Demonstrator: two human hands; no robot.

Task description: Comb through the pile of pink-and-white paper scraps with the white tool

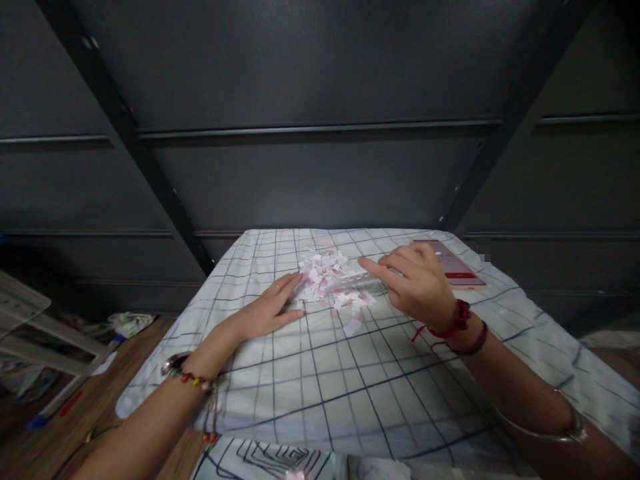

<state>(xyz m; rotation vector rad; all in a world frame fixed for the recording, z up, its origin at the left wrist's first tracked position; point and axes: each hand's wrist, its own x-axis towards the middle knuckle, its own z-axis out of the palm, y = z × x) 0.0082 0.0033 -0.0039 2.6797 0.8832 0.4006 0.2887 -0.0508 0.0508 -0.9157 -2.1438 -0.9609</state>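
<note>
Mid-frame, paper scraps [319, 275] lie loosely heaped on the cloth-covered tabletop [300, 380]. The left hand [273, 307], spread flat, borders the heap's left edge; the right hand [420, 283] pinches a clear strip [357, 279] reaching among them. Low, light strokes should scatter fewer. Right of centre, a phone [459, 267] crowds the right hand.

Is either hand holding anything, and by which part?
The right hand grips a clear strip by one end; the other reaches the paper scraps. The left hand, open at their edge, appears to hold nothing.
</note>
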